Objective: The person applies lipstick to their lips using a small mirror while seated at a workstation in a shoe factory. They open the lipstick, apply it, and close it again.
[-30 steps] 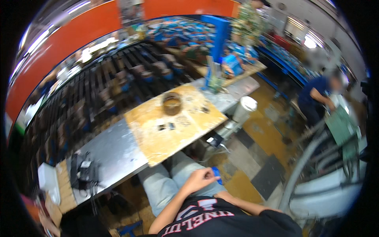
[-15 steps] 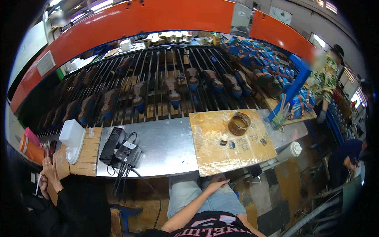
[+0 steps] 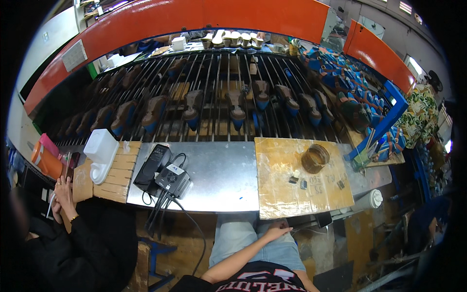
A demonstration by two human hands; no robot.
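Observation:
My left hand point(image 3: 277, 231) lies across my lap on the light blue jeans point(image 3: 238, 239), below the front edge of the bench. Its fingers point to the right, at least one stretched out, and I see nothing held in them. Only a piece of my right arm shows at the lower edge; the right hand does not show. In front of me lies a plastic-covered cardboard sheet point(image 3: 277, 194). On it stand a brown jar point(image 3: 315, 159) of dark liquid and several small dark pieces point(image 3: 304, 185). A white thin cable point(image 3: 311, 230) runs near my fingertips.
Behind the metal bench point(image 3: 219, 170), shoes point(image 3: 236, 107) sit on a conveyor of rods. Left are a black cabled device point(image 3: 172, 181) and a white container point(image 3: 100, 148). A co-worker's hands point(image 3: 63, 197) hold a white thin item. Blue shoes point(image 3: 360, 82) are stacked right.
The view has swung left, so the bench and its things sit farther right in the picture. My left hand stays on my lap.

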